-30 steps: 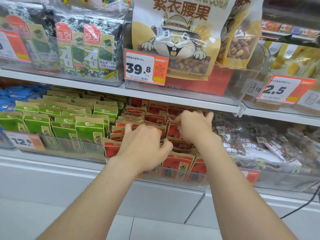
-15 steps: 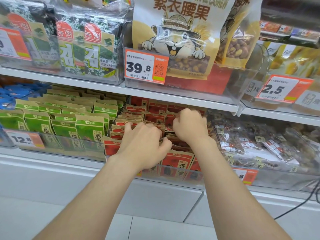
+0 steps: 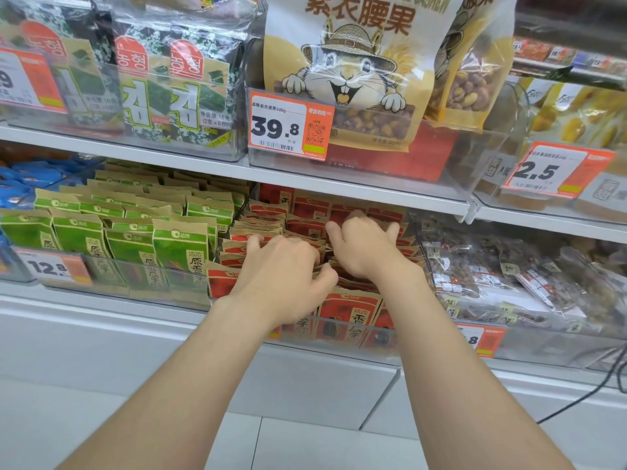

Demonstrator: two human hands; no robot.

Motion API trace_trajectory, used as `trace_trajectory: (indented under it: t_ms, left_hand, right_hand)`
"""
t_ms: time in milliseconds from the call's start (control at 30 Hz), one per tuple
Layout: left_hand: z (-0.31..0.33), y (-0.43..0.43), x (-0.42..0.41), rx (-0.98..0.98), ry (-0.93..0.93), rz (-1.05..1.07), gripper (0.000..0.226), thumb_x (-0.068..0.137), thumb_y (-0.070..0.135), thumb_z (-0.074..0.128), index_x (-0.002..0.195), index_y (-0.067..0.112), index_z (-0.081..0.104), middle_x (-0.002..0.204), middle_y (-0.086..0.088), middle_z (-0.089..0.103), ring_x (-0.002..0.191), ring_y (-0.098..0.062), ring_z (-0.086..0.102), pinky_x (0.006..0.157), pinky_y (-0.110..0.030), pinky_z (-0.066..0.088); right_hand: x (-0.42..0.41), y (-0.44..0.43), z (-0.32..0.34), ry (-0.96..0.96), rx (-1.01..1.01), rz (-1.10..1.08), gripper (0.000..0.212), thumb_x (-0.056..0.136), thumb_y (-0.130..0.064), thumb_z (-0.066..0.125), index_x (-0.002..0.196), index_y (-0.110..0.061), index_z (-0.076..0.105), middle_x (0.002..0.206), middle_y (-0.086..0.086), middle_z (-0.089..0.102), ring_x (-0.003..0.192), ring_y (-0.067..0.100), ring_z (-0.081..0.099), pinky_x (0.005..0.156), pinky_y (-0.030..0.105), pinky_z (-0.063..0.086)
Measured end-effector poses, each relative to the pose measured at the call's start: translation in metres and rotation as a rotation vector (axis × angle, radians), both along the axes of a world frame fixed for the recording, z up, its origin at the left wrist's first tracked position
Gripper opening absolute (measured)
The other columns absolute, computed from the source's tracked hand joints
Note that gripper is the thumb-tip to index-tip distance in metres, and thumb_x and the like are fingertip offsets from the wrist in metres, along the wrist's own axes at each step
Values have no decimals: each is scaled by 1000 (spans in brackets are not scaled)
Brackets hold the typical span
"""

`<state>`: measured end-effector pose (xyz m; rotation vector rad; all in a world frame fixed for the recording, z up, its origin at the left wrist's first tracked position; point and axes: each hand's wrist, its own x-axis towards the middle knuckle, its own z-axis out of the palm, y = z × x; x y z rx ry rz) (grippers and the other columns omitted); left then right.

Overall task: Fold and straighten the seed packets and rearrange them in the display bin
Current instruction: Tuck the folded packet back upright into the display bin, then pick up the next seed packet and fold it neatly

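Shop shelving, lower tier: clear plastic display bin packed with rows of red-and-kraft paper seed packets. Over the front-left rows, left hand, fingers curled onto packet tops, thumb clamping them. Just behind, right hand, fingers splayed apart, tips pressing among rear packets. Alongside, green paper packets.

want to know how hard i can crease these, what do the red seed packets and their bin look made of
The red seed packets look like matte kraft paper: brown, fibrous-looking tops, no glare, soft creases; a lining cannot be told. The display bin looks like clear, glossy rigid plastic: packets show through its front wall, which holds straight.
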<state>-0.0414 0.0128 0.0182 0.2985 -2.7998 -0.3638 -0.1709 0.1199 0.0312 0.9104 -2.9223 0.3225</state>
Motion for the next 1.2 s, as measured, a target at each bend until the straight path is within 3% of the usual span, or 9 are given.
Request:
trace_trajectory:
  t_ms: [167,267,367,467,667,767,867,1033,1200]
  left_hand:
    - [4,1,6,42,1,0,47,106,54,38,86,29,73,67,10,65,86,-14,61,117,-55,31]
    - [6,4,9,111,31,-7,46,109,50,40,76,30,65,65,10,62,79,-11,56,123,-60,27]
    - [8,10,16,221,92,-32,41,110,40,45,74,30,62,67,10,63,74,-6,54,118,-62,37]
    - [12,18,26,302,179,-7,29,108,32,50,111,25,78,103,8,77,102,-18,69,100,-40,52]
    - [16,40,40,448,489,-16,38,108,24,56,146,22,53,139,7,65,129,-14,62,104,-30,46]
    - [20,50,46,502,621,-137,41,114,30,49,154,22,45,147,7,59,135,-15,56,112,-40,46]
    - [24,59,51,482,687,-167,27,117,32,43,139,22,54,129,8,65,124,-18,59,105,-42,47]
    - [28,62,49,624,772,-162,14,115,31,44,116,19,51,104,12,66,95,-8,65,80,-26,48]
    - [29,70,46,676,839,-107,18,115,34,39,113,18,48,96,19,62,88,1,60,76,-14,42]
  right_hand:
    - [12,20,0,246,8,136,24,105,-4,49,105,-12,72,130,5,61,115,29,57,96,47,34]
    - [21,38,2,359,-59,259,48,90,14,59,129,-11,74,136,2,67,121,27,58,100,42,42]
    - [29,55,6,485,-251,290,47,82,20,64,117,-7,80,117,7,78,110,32,67,95,49,52]
    - [43,65,8,644,-473,328,32,84,15,66,102,-5,82,105,8,79,99,33,70,86,49,55]
    - [90,77,18,836,-845,353,18,88,10,67,84,-4,79,103,12,76,88,36,67,79,48,52]
    - [113,80,23,798,-1008,360,20,92,10,65,85,-2,79,100,13,75,89,33,68,80,44,55]
    - [134,79,23,631,-1168,350,21,93,15,66,98,-2,77,99,5,76,92,24,71,80,43,57]
    - [151,78,18,208,-1357,248,37,101,-1,69,137,-8,63,118,-2,76,116,15,72,100,42,58]
    - [141,82,16,28,-1352,152,25,105,-9,67,128,-16,74,112,-10,79,111,14,74,97,45,59]
